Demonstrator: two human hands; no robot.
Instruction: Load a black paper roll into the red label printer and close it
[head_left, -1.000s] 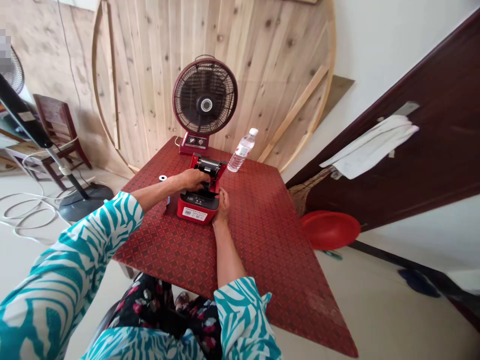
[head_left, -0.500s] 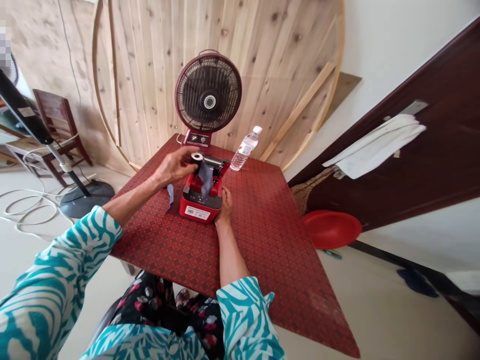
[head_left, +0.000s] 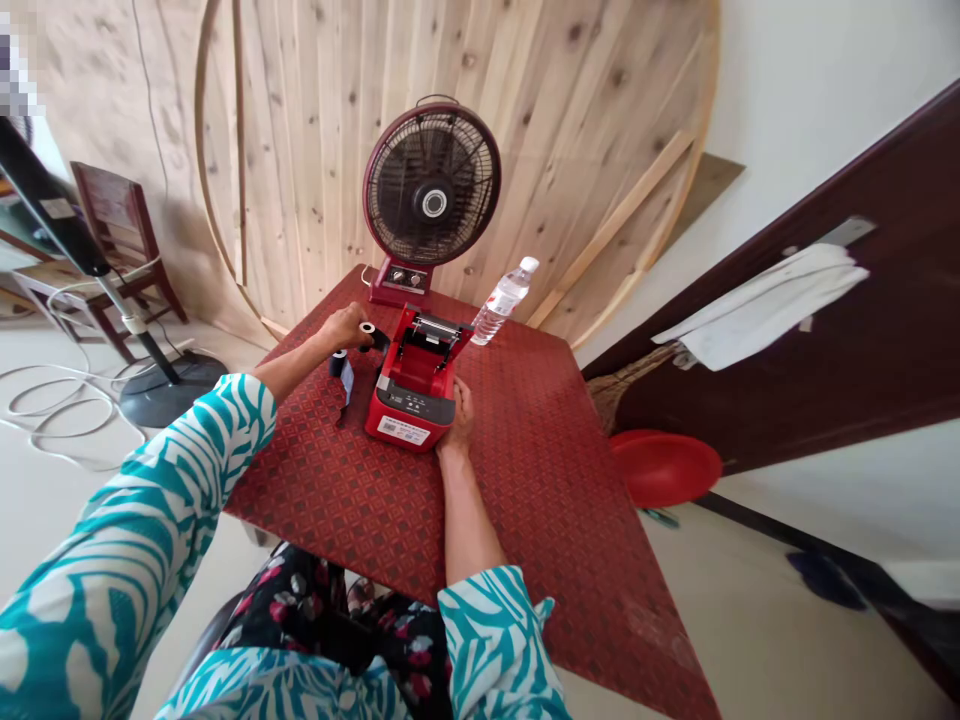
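Note:
A red and black printer [head_left: 409, 402] stands on the table with its lid tipped up, and its red inner bay is exposed. My left hand [head_left: 346, 326] is just left of the printer, fingers closed on a dark roll [head_left: 367, 334] with a white core; a loose dark strip trails from it toward the printer. On the table below that hand stands a second dark roll [head_left: 338, 364] with a bluish strip hanging off it. My right hand [head_left: 458, 412] grips the printer's right side, its fingers partly hidden behind the casing.
Behind the printer, a table fan [head_left: 433, 200] stands at the table's back edge. A clear water bottle [head_left: 501, 305] is right of the raised lid. The patterned red table [head_left: 540, 520] narrows toward the back. A red basin [head_left: 664, 468] lies beyond its right edge.
My left hand has lifted the dark roll out of the printer and carried it left, uncovering the bay. The second roll has come into sight. My right hand stays on the printer.

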